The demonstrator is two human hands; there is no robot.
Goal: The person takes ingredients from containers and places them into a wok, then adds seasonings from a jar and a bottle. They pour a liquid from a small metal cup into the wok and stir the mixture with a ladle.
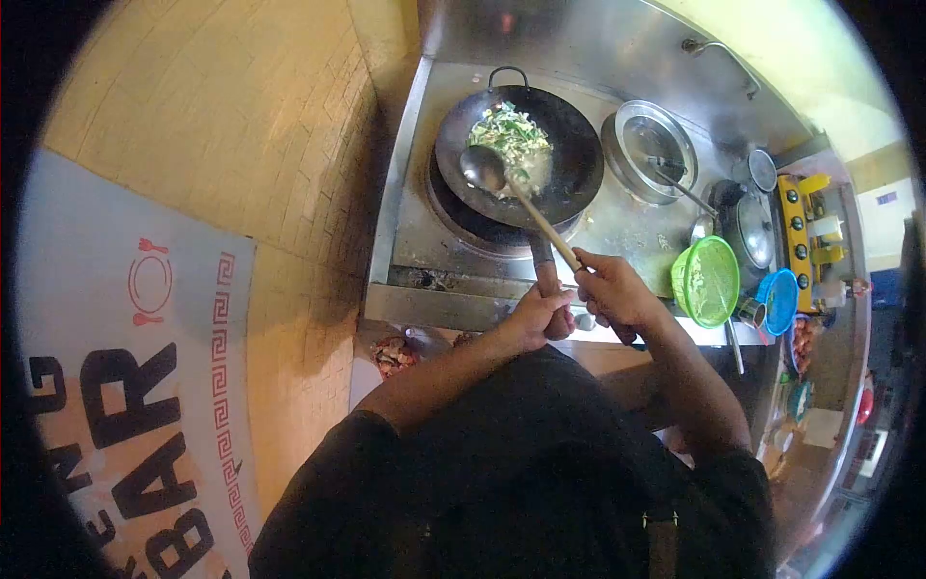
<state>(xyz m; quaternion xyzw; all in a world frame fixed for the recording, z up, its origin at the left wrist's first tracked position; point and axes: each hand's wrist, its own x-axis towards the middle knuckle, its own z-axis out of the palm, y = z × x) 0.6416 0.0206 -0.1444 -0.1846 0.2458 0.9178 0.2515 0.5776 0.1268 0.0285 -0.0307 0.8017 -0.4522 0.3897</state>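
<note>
A black wok (569, 145) sits on a burner of the steel stove (410, 222), with chopped green and white food (511, 140) in it. My left hand (538, 314) is closed around the wok's long dark handle (543, 265). In my right hand (610, 289) I grip the wooden shaft of a metal ladle (482, 166), whose bowl rests in the wok at the near edge of the food.
Right of the wok stands a steel pot (654, 145) with a ladle in it. A green strainer (706, 280), a blue bowl (779, 297), a lidded pot (750, 227) and yellow knobs (799, 227) crowd the right side. A tiled wall (241, 125) with a printed banner (125, 386) lies to the left.
</note>
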